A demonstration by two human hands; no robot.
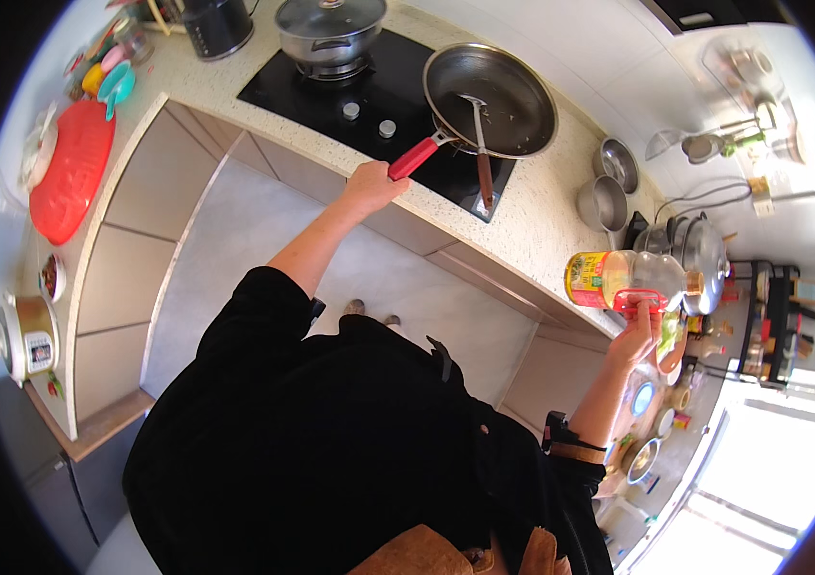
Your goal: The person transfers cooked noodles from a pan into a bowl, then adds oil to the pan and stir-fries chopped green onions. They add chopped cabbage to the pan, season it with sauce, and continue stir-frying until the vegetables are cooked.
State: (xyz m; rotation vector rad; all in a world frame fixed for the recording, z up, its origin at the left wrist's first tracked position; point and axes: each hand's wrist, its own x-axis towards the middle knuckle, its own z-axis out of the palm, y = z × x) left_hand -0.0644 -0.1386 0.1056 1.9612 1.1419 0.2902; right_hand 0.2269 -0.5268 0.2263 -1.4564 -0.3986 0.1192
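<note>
My left hand (376, 188) grips the red handle (415, 157) of a dark frying pan (515, 108) at the front of the cooktop. Inside the pan rests the metal head of a spatula (481, 136), its brown handle leaning out over the rim towards me. Off to the right, my right hand (635, 335) holds a large clear plastic oil bottle (619, 277) by its red carrying handle. The bottle lies nearly sideways in the view, with its capped neck to the right and a yellow label at its base. Some yellowish liquid shows at the label end.
A lidded steel pot (332, 36) stands on the other burner of the black glass cooktop (379, 86). Two small metal pots (603, 201) sit on the counter (537, 215) behind the bottle. A red plastic basin (73, 172) and a rice cooker (28, 338) are at left.
</note>
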